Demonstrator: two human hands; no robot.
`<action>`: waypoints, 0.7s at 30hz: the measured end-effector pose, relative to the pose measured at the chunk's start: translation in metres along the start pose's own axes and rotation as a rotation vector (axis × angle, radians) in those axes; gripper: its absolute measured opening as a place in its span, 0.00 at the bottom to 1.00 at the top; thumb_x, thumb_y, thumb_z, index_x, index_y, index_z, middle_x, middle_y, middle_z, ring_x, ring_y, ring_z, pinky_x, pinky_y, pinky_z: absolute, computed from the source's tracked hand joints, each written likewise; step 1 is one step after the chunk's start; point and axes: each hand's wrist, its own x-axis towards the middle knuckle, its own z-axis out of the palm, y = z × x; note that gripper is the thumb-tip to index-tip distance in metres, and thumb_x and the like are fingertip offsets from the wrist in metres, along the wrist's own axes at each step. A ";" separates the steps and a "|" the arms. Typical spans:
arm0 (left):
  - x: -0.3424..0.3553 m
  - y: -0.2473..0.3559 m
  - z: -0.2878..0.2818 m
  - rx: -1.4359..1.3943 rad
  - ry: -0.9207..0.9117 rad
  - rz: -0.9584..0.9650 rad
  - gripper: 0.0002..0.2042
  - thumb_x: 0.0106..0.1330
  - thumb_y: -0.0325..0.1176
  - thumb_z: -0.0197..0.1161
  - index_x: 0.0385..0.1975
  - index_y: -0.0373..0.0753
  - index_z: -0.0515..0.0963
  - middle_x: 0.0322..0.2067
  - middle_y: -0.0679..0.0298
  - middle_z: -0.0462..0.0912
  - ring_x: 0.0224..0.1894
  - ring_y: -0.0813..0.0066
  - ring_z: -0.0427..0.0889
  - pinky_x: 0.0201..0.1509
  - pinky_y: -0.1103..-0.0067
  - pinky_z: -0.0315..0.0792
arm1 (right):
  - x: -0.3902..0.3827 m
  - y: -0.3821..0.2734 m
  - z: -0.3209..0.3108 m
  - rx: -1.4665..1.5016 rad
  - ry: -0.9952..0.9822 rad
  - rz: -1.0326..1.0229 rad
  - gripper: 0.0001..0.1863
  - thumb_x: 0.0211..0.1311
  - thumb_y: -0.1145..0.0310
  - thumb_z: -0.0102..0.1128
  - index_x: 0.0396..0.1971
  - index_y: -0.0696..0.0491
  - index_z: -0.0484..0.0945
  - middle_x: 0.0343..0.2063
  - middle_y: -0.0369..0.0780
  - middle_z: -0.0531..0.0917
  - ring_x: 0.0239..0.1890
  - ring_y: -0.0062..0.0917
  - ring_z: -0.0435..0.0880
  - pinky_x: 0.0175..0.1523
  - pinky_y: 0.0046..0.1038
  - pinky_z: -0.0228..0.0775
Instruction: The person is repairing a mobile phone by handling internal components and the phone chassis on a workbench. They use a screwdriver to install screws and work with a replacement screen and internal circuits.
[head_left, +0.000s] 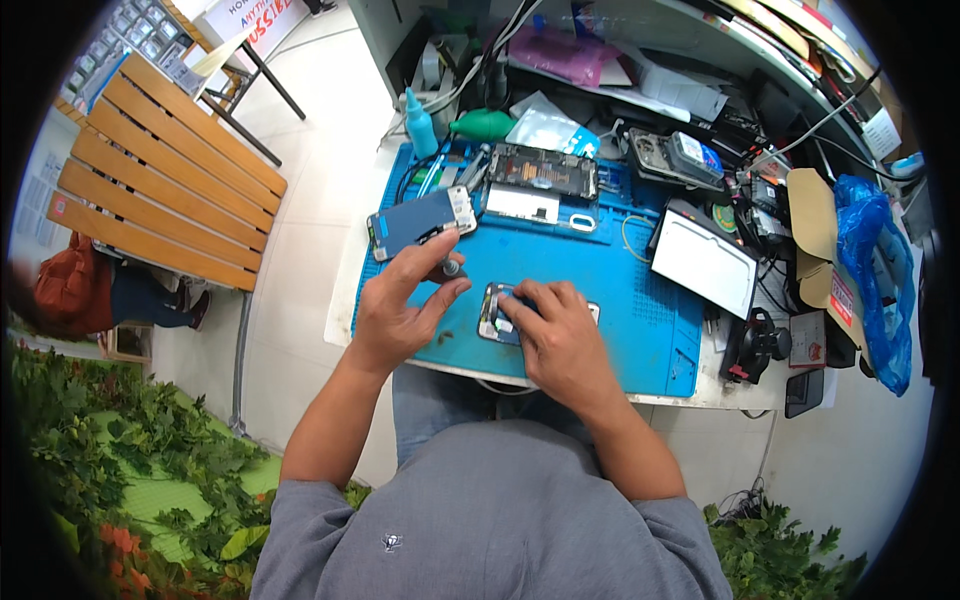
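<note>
My left hand [398, 305] is raised over the left part of the blue work mat [630, 355]. Its fingers are closed round a small screwdriver-like tool with a round grey end [452, 268]; the rest of the tool is mostly hidden. Against the mat, my right hand [560, 330] has its fingers bunched on a phone screen panel [488, 322], lying near the front edge and partly covered by the hand. A second phone panel [410, 224], dark blue with a silvery end, lies behind my left hand. Farther back rests an opened phone [545, 172] with its inner parts showing.
A blue squeeze bottle [419, 125] and a green air blower [482, 124] stand at the back left. A white tray-like box [705, 262] sits at right, near cables and a blue plastic bag [872, 270]. A slatted wooden bench [170, 180] and a seated person are at far left.
</note>
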 end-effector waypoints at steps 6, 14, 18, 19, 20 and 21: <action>0.009 0.007 0.003 0.056 -0.148 -0.155 0.32 0.71 0.17 0.78 0.75 0.38 0.80 0.57 0.53 0.92 0.54 0.67 0.95 0.55 0.71 0.92 | -0.001 0.001 0.002 0.036 -0.015 0.005 0.25 0.62 0.80 0.68 0.62 0.56 0.88 0.60 0.43 0.85 0.57 0.41 0.82 0.62 0.43 0.76; 0.018 0.005 0.012 0.067 -0.177 -0.214 0.34 0.71 0.20 0.80 0.77 0.39 0.77 0.60 0.53 0.90 0.48 0.70 0.96 0.52 0.73 0.91 | -0.004 0.004 0.004 0.037 -0.013 0.003 0.25 0.63 0.79 0.68 0.62 0.57 0.87 0.61 0.44 0.85 0.58 0.40 0.81 0.62 0.42 0.75; 0.016 0.003 0.015 0.021 -0.101 -0.285 0.38 0.68 0.21 0.83 0.79 0.39 0.76 0.52 0.59 0.85 0.42 0.76 0.94 0.46 0.79 0.87 | -0.005 0.005 0.005 0.046 -0.012 0.008 0.25 0.63 0.79 0.67 0.62 0.57 0.87 0.62 0.44 0.85 0.59 0.41 0.81 0.63 0.42 0.75; 0.017 0.003 0.015 0.008 -0.080 -0.269 0.39 0.68 0.21 0.84 0.79 0.40 0.75 0.50 0.61 0.83 0.41 0.78 0.93 0.44 0.80 0.86 | -0.005 0.005 0.005 0.049 -0.012 0.007 0.25 0.63 0.79 0.67 0.62 0.57 0.87 0.62 0.44 0.85 0.59 0.41 0.81 0.63 0.42 0.75; 0.017 0.002 0.014 0.012 -0.078 -0.272 0.39 0.68 0.21 0.84 0.79 0.40 0.75 0.50 0.61 0.83 0.41 0.78 0.93 0.44 0.80 0.86 | -0.004 0.004 0.005 0.052 -0.011 0.008 0.25 0.63 0.79 0.68 0.62 0.56 0.87 0.61 0.44 0.85 0.59 0.40 0.81 0.63 0.42 0.75; 0.017 0.002 0.012 0.028 -0.075 -0.250 0.40 0.67 0.22 0.85 0.80 0.40 0.75 0.50 0.61 0.82 0.41 0.78 0.93 0.44 0.80 0.86 | -0.004 0.003 0.005 0.055 -0.010 0.008 0.25 0.63 0.79 0.68 0.62 0.56 0.87 0.61 0.43 0.85 0.59 0.40 0.81 0.62 0.42 0.75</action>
